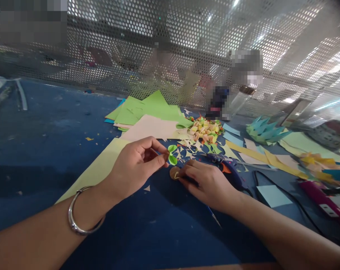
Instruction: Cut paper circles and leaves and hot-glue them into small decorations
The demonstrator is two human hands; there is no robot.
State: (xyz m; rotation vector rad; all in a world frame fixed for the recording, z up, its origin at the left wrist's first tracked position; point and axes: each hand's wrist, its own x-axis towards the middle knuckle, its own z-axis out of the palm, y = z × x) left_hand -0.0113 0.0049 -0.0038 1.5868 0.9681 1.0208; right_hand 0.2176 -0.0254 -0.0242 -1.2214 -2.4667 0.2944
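My left hand (pixel 137 163), with a silver bangle at the wrist, pinches a small green paper piece shaped like two leaves (pixel 172 160). Just below and to the right, my right hand (pixel 207 182) has its fingers closed on the edge of a small brown disc (pixel 174 173) that bears a pale, curved mark or strip. The leaves and the disc are close together but apart. A dark blue glue gun (pixel 235 176) lies beyond my right hand, partly hidden by it. From under the right forearm sticks out a thin blue, pointed tool (pixel 214 217).
Green sheets (pixel 147 108) and a pale pink sheet (pixel 150 127) are stacked ahead, near a heap of small paper petals (pixel 206 129). Paper scraps (pixel 188 152) litter the blue table (pixel 43 150). A magenta power strip (pixel 324 200) lies right; a perforated metal screen (pixel 125 45) stands behind.
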